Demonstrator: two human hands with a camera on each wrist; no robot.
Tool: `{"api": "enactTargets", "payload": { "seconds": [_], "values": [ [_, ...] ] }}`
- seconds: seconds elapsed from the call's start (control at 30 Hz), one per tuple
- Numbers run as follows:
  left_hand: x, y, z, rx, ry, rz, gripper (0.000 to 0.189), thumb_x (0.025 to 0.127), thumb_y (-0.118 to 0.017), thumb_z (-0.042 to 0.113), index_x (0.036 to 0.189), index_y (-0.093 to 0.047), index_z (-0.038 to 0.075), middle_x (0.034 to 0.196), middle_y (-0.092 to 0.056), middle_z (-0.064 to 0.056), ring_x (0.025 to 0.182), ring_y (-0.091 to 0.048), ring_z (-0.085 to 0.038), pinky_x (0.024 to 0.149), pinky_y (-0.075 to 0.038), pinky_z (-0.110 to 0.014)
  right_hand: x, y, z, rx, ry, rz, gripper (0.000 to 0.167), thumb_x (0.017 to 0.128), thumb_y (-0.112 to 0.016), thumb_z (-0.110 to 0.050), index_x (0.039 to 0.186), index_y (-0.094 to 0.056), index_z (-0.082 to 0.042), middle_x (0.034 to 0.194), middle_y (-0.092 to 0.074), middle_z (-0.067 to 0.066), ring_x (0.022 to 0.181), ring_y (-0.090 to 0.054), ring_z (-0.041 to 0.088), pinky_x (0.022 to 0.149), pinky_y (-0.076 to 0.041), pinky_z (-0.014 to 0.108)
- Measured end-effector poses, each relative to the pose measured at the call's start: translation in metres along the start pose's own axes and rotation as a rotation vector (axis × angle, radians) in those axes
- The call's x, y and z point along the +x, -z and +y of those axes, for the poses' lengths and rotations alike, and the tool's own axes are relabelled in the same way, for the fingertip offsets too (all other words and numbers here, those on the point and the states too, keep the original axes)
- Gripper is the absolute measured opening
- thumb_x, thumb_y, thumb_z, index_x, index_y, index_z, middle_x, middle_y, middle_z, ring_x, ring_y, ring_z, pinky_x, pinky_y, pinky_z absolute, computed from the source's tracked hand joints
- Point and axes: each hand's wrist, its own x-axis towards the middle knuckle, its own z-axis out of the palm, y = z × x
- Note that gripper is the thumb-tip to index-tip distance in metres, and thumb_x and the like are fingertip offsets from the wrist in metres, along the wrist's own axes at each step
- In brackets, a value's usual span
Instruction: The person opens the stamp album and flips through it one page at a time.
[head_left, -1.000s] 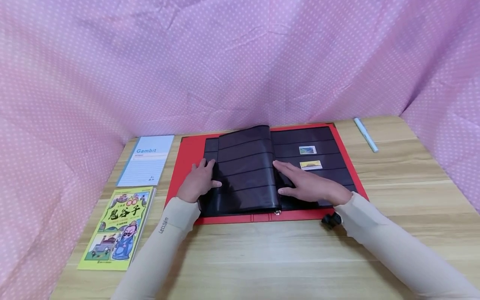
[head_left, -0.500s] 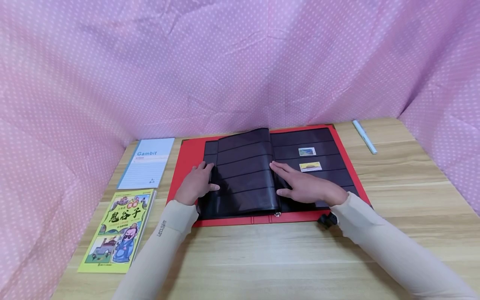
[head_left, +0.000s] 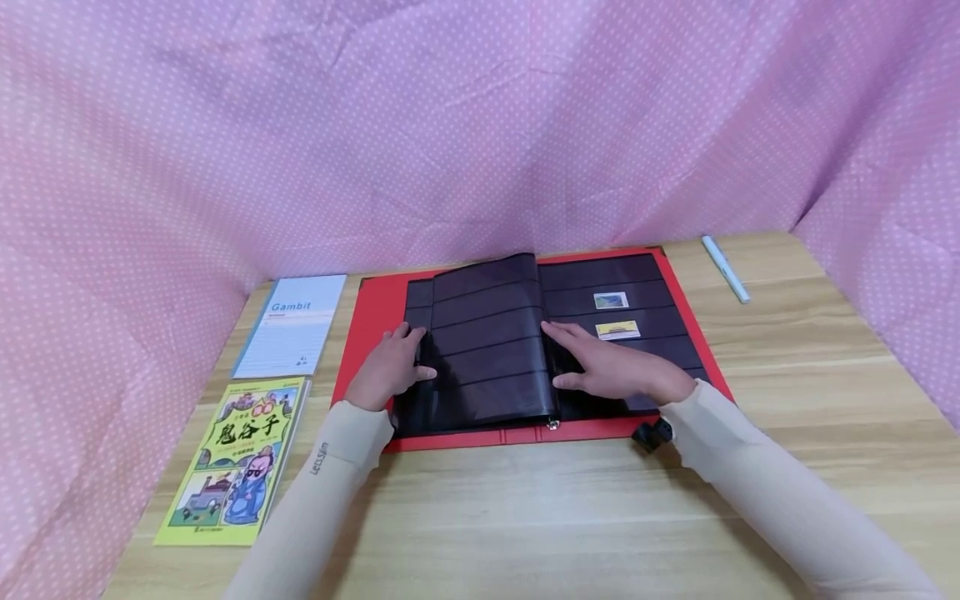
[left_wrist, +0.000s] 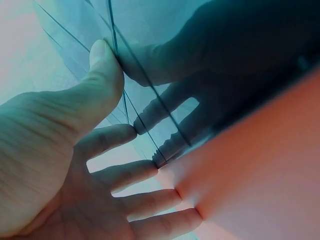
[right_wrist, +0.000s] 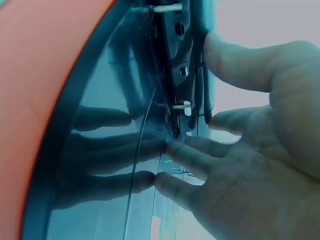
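A red stamp album lies spread on the table, its black pocket pages held by metal rings at the spine. My left hand rests with spread fingers at the left edge of the left-hand pages; the left wrist view shows its fingertips on the page and red cover. By the spine, my right hand touches the raised inner part of the turned page with extended fingers; the rings show in the right wrist view. A blue-green stamp and a yellow stamp sit in the right page's pockets.
Left of the album lie a pale blue notebook and a yellow comic-style book. A light blue pen lies at the back right of the wooden table. Pink dotted cloth hangs behind and at both sides.
Both hands stay almost in place at the album. The view has shifted slightly; the pages and stamps look the same.
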Motion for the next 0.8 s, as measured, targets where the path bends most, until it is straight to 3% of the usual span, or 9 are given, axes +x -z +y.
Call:
{"api": "enactTargets", "payload": {
  "seconds": [0.27,0.53,0.8],
  "values": [
    [-0.002,0.0,-0.001,-0.009,0.012,-0.018,0.08,0.083,-0.072,0.032,0.147,-0.031,0.007,0.15,-0.022,-0.024,0.135,-0.02,-0.046,0.099,-0.036,-0.054,-0.001,0.003,-0.004,0.005,-0.009,-0.04,0.081,0.095,-0.055,-0.038,0.153,-0.002,-0.018,0.156,-0.01,0.012,0.14,-0.019,0.029,0.107,-0.027,0.049],
    [-0.001,0.0,-0.003,-0.021,-0.004,-0.013,0.079,0.084,-0.072,0.03,0.148,-0.03,0.007,0.15,-0.021,-0.025,0.135,-0.019,-0.047,0.098,-0.037,-0.055,-0.001,-0.001,-0.006,0.0,-0.022,-0.005,0.084,0.092,-0.054,-0.05,0.153,0.0,-0.026,0.157,-0.009,0.007,0.137,-0.025,0.028,0.105,-0.031,0.049],
    [-0.004,0.002,-0.009,-0.001,-0.035,-0.034,0.063,0.09,-0.061,0.007,0.147,-0.036,0.015,0.151,-0.021,-0.024,0.135,-0.02,-0.047,0.089,-0.047,-0.047,0.006,-0.004,-0.014,-0.08,-0.048,0.024,0.081,0.091,-0.053,-0.054,0.153,-0.007,-0.031,0.157,-0.009,0.001,0.137,-0.027,0.03,0.103,-0.033,0.051]
  ]
}}
